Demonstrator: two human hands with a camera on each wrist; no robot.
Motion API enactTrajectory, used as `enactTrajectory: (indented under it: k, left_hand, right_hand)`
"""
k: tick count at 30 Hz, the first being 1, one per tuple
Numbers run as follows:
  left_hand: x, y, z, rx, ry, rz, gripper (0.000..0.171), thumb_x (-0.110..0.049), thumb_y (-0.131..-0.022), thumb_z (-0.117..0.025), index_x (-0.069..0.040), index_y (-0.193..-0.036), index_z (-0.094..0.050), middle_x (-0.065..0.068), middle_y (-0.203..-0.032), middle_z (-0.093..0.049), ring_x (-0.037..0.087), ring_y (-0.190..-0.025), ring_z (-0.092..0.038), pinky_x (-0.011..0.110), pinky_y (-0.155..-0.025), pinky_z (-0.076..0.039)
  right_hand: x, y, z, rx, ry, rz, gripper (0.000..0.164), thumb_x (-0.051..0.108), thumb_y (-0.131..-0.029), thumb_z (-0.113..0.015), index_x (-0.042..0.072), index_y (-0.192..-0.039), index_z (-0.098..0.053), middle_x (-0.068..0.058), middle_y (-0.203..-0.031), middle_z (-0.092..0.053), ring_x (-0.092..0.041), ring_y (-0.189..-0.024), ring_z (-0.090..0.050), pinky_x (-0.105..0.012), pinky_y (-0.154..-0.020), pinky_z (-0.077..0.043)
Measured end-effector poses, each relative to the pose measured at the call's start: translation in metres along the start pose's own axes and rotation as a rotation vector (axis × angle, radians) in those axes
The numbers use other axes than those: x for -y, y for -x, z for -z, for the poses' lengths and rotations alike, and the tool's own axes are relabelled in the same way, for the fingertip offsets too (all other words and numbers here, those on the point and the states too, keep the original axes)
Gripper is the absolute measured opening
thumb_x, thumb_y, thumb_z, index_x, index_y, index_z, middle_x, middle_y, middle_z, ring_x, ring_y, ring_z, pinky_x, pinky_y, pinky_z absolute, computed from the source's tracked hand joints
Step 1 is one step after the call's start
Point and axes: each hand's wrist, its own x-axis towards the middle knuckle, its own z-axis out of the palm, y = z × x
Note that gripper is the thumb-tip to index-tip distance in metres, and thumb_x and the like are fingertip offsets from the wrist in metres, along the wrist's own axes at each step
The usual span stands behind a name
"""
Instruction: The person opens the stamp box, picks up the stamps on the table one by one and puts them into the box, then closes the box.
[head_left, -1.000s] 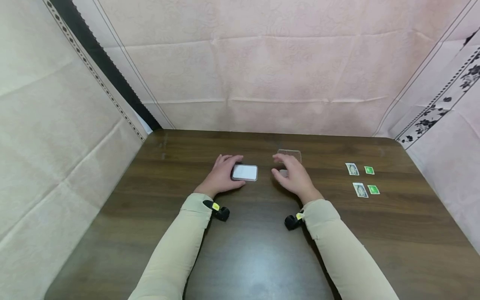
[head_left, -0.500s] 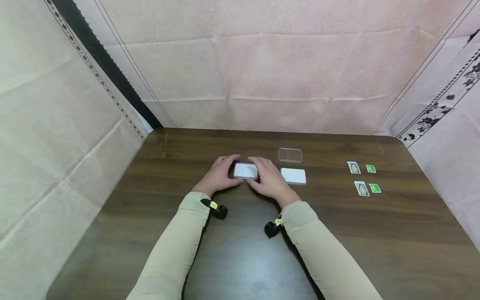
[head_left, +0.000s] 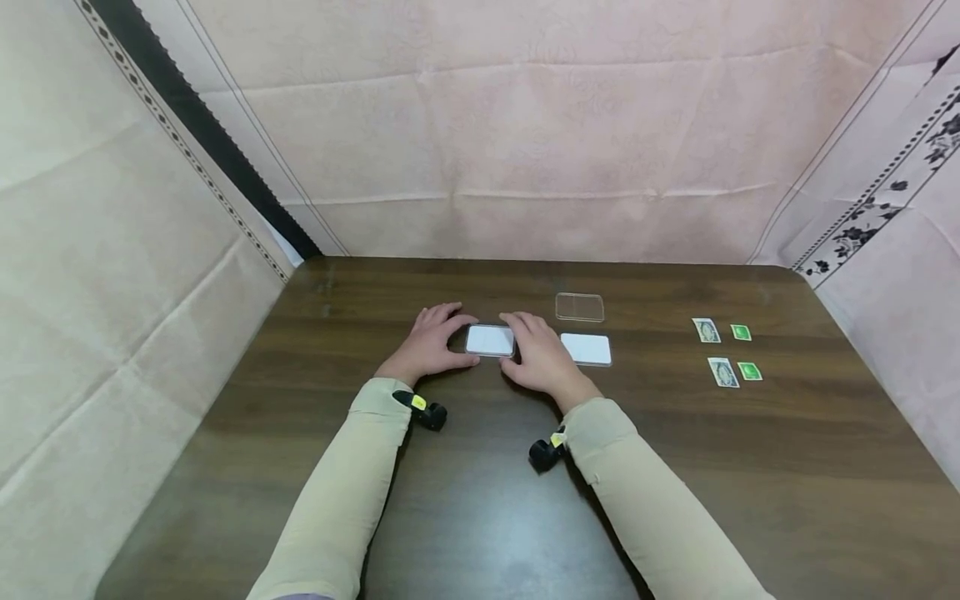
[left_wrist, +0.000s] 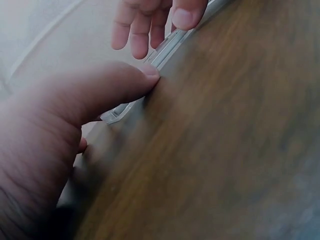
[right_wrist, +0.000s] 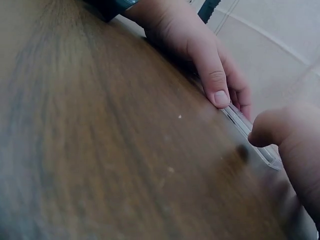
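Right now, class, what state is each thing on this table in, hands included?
White case: held, white side up
White rectangle: flat, white side up
Clear case: flat, see-through
Far picture card: flat, picture up
Near picture card: flat, picture up
Far green card: flat, green up
Near green card: flat, green up
Left hand: fingers gripping white case
Right hand: fingers gripping white case

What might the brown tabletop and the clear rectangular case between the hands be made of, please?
The clear rectangular case is probably glossy plastic (transparent, shiny edge), its white face uncertain. The brown tabletop looks like satin wood or laminate: streaky grain, soft glare.
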Motion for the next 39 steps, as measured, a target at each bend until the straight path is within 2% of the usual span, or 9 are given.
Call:
enactTrajectory:
  k: [13,29,39]
  left_hand:
    - [-0.0006,0.0003,-0.0005,-0.011,0.002,0.003,0.063,-0.057,-0.085,-0.073,-0.03,-0.14,-0.058,0.009,-0.161,-0.033,0.032,-0.148,-0.025,0.055,-0.122,-0.008]
    - [0.0014,-0.003,-0.0027,-0.004,0.004,0.024,0.066,-0.059,-0.084,-0.073,-0.028,-0.14,-0.057,0.008,-0.161,-0.033,0.031,-0.148,-0.024,0.054,-0.122,-0.007]
    - [-0.0003,-0.0037,-0.001,0.006,-0.006,0.04,0.069,-0.058,-0.084,-0.073,-0.024,-0.142,-0.057,0.009,-0.161,-0.032,0.032,-0.148,-0.024,0.053,-0.122,-0.007]
  right_hand:
    - [-0.0016,-0.0039,0.0001,0.012,0.0,0.037,0.067,0.025,-0.093,-0.064,0.012,-0.154,-0.038,-0.012,-0.15,-0.05,-0.032,-0.139,-0.043,-0.05,-0.116,-0.031]
    - [-0.0048,-0.0017,0.0048,-0.016,-0.129,0.043,0.065,0.024,-0.095,-0.067,0.013,-0.152,-0.04,-0.011,-0.149,-0.051,-0.031,-0.136,-0.045,-0.051,-0.114,-0.034]
    - [-0.0053,-0.001,0.005,-0.043,-0.208,0.035,0.069,0.022,-0.093,-0.068,0.015,-0.154,-0.037,-0.008,-0.143,-0.055,-0.028,-0.132,-0.046,-0.049,-0.11,-0.038]
